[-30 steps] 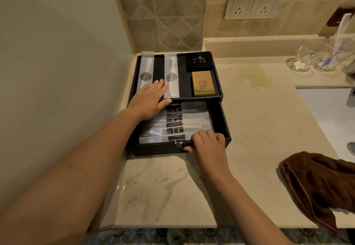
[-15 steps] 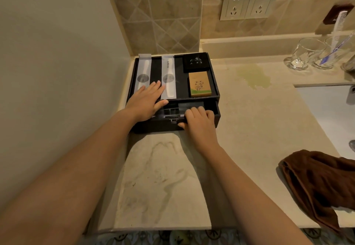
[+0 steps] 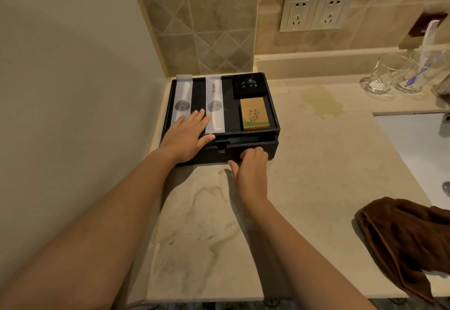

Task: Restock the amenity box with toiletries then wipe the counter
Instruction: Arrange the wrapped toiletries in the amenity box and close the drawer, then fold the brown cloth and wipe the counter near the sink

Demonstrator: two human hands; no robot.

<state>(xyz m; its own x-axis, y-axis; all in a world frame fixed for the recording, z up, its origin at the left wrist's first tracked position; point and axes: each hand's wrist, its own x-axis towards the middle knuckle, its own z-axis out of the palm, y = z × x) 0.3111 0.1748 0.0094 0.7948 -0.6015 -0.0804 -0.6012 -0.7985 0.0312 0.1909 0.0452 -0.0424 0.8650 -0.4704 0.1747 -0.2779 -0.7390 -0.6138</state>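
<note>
I'm looking down at a beige counter [image 3: 316, 163] in a tiled corner, sink at the right. The black box [image 3: 272, 115] sits in the back-left corner against the wall, its drawer [image 3: 246, 150] almost flush with the front. A brown cloth [image 3: 401, 239] lies bunched at the right edge — well apart from the box. My left hand [image 3: 185, 137] rests flat and spread on the tray, gripping nothing. My right hand [image 3: 250, 168] is curled, fingers against the drawer front. In the tray: two white sachets [image 3: 214, 98], a tan soap [image 3: 254, 113].
</note>
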